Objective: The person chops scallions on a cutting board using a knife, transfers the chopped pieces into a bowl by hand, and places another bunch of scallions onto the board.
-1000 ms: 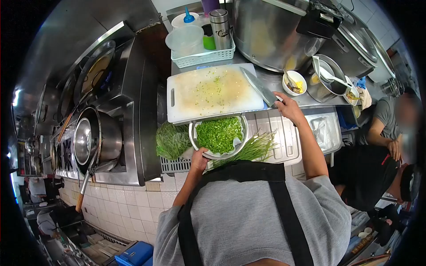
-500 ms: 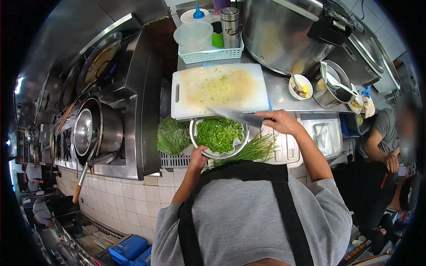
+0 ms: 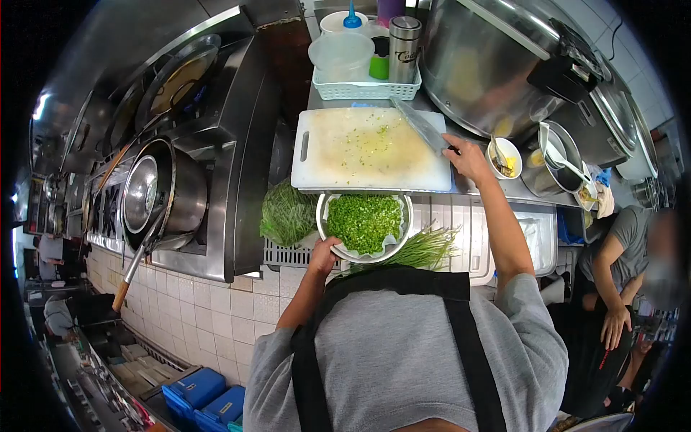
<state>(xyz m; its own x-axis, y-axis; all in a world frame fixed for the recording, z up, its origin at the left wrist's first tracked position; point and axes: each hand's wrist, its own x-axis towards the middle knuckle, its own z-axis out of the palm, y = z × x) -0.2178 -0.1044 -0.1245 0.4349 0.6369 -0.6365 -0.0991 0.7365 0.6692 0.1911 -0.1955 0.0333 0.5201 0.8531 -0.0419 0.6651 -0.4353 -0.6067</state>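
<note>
My left hand [image 3: 324, 255] grips the near left rim of a round white bowl [image 3: 404, 248], its fingers closed over the edge. Chopped green onions [image 3: 365, 222] fill the bowl, which is tucked under the near edge of a white cutting board [image 3: 327, 147]. In my right hand [image 3: 466, 158] is the handle of a kitchen knife [image 3: 421, 127]. Its broad blade lies over the far right part of the board, pointing away and left. Small green bits [image 3: 379, 131] are scattered on the board. Long uncut green stalks [image 3: 434, 248] lie right of the bowl.
Bagged leafy greens [image 3: 286, 216] sit left of the bowl. Behind the board stand a light-blue basket [image 3: 367, 89] and a large steel cooker [image 3: 479, 65]. A small white bowl [image 3: 512, 153] and steel pot [image 3: 536, 180] are at right. A seated person [image 3: 612, 248] is nearby.
My right hand has carried the knife up from above the bowl to the board's far right side. My left hand stays on the bowl. The whole view has shifted slightly.
</note>
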